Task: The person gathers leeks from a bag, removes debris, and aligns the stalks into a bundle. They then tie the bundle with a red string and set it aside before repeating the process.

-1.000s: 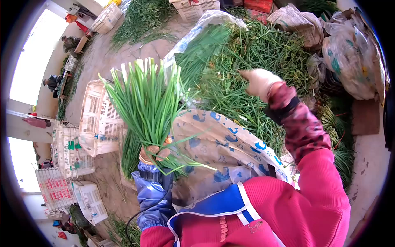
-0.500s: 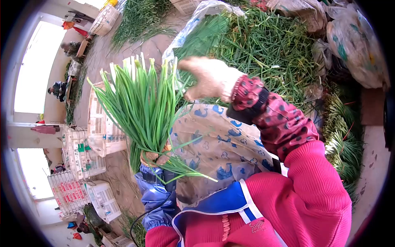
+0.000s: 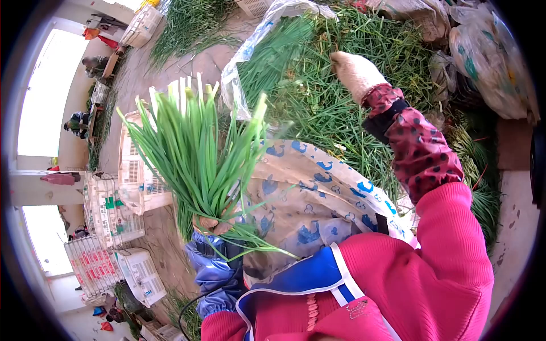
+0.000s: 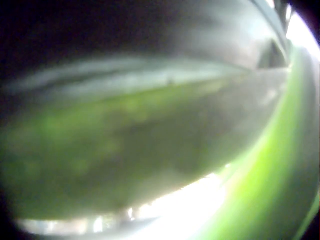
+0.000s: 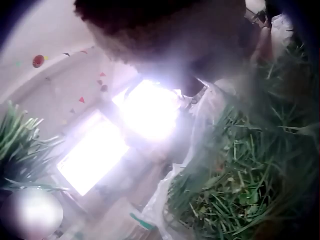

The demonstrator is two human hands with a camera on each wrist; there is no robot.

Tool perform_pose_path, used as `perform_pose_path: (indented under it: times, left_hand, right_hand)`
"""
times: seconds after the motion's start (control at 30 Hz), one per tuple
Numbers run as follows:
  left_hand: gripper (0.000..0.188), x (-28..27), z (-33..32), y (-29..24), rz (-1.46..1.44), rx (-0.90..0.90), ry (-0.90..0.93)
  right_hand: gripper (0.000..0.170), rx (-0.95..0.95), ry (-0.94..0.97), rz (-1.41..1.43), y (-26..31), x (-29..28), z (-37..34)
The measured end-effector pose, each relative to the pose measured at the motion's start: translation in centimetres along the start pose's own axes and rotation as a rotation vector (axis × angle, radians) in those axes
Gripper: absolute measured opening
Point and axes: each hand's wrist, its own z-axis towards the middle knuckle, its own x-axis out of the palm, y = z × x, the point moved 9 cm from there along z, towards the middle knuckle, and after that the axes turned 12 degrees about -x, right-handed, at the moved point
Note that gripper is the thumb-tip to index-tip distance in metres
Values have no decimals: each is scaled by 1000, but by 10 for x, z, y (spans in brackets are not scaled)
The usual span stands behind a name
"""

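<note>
My left hand (image 3: 213, 224) grips a thick bunch of garlic chives (image 3: 199, 148) low on its leaves. The pale cut ends point up and away, and several thin leaves (image 3: 256, 244) stick out beside the wrist. In the left wrist view, blurred green leaves (image 4: 270, 150) lie right against the camera. My right hand (image 3: 355, 74), in a whitish glove, is apart from the bunch, over a heap of loose green leaves (image 3: 324, 108). Its fingertips are largely hidden, so I cannot tell whether they hold anything. Chive ends (image 5: 20, 145) show at the left of the right wrist view.
Clear plastic sheeting (image 3: 230, 79) edges the heap. A beige cloth with blue prints (image 3: 307, 187) covers my lap. White plastic crates (image 3: 142, 273) stand to the left, stuffed plastic bags (image 3: 489, 62) at the right. People (image 3: 77, 122) sit far off by the windows.
The right hand came left from over the heap to the bunch's cut ends, then swung back right over the heap. The left hand keeps its hold; the bunch has spread at the top.
</note>
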Motion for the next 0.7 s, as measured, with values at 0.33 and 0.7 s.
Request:
perform_pose_path:
  times: [0.33, 0.7]
  left_hand:
    - [52, 9, 4, -4, -38, -35, 138]
    - [38, 4, -1, 0, -41, -132, 112]
  right_hand:
    - [45, 279, 427, 813, 42, 50, -49]
    - [23, 191, 370, 1365, 169, 34, -34]
